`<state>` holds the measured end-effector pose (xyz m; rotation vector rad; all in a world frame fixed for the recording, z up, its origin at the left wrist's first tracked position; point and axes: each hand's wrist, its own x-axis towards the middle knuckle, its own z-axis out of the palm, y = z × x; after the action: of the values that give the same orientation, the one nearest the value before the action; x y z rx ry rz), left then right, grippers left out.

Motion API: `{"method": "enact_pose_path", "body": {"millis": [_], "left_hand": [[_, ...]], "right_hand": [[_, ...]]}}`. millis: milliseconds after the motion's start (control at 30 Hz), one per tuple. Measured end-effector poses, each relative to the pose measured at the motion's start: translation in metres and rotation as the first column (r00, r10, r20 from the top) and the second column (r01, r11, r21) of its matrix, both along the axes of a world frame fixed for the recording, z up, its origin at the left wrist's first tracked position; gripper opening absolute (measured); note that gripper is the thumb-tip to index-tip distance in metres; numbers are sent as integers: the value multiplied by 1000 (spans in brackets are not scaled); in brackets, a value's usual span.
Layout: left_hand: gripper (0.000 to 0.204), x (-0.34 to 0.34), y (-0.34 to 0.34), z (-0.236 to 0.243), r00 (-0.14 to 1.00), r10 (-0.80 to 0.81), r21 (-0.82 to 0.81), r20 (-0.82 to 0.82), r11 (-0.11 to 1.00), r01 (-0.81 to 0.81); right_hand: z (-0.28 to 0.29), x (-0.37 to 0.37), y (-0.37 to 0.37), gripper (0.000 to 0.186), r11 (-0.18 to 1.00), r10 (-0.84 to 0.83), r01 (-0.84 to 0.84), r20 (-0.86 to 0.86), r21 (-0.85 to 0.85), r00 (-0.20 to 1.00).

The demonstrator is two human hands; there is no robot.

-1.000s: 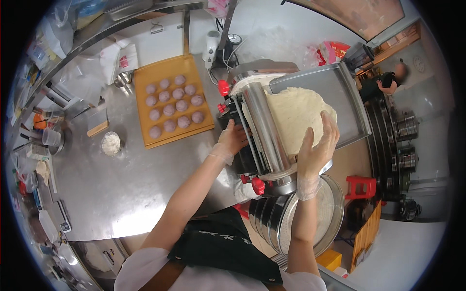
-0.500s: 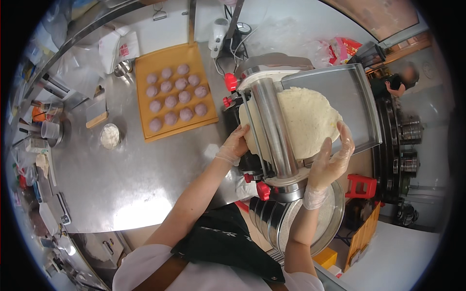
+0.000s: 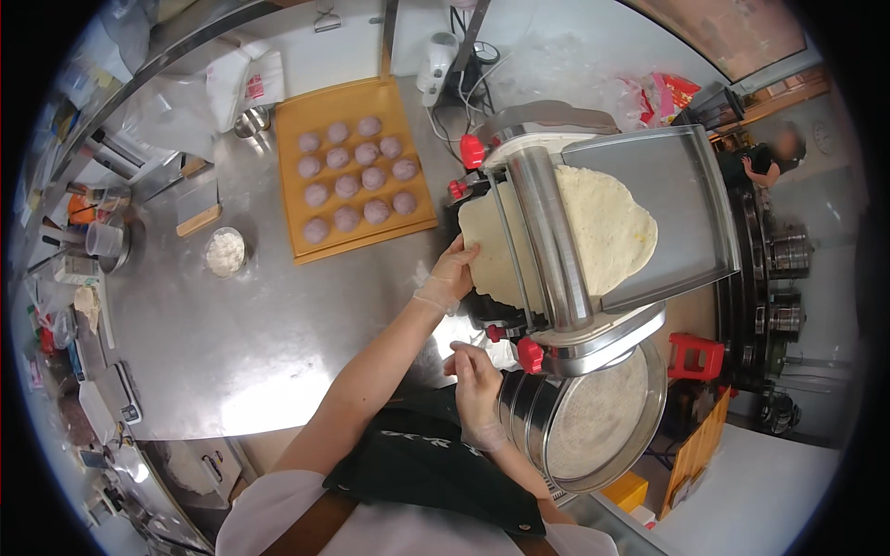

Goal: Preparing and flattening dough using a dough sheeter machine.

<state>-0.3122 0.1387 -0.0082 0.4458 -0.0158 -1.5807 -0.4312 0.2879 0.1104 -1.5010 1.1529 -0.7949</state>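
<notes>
White lettering shows on the dark apron (image 3: 436,468), on the person's side of the roller machine (image 3: 549,241); white packaging (image 3: 228,82) to the machine's far left bears red print. One pale, ragged-rimmed dough sheet (image 3: 607,222) lies in the machine, showing on both sides of its smooth steel cylinder. Four red knobs (image 3: 472,151) stand on the machine's left side. Left of it, fifteen round purplish balls (image 3: 347,186) sit on one flat golden-brown tray (image 3: 297,107). The left hand (image 3: 448,275), in a clear glove, touches the dough's edge at the machine's left; with fingers partly hidden, I cannot tell its grip. The right hand (image 3: 477,389), on the machine's near side, is half open, fingers loosely bent, nothing visible in it.
</notes>
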Motion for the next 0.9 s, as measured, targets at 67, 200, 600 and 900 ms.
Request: {"method": "enact_pose_path", "body": {"millis": [67, 200, 600, 900], "left_hand": [[41, 5, 4, -2, 1000, -7, -4, 7, 1000, 7], [41, 10, 10, 3, 999, -3, 33, 32, 999, 2], [41, 28, 30, 14, 996, 57, 105, -71, 993, -49], [44, 22, 25, -20, 972, 61, 166, -226, 986, -23]], "right_hand": [[-39, 1, -1, 27, 962, -124, 108, 49, 250, 991], [-88, 15, -28, 54, 894, -331, 189, 314, 407, 890], [-121, 40, -85, 54, 782, -584, 30, 715, 622, 383], [-90, 39, -70, 31, 506, -786, -124, 516, 853, 341]]}}
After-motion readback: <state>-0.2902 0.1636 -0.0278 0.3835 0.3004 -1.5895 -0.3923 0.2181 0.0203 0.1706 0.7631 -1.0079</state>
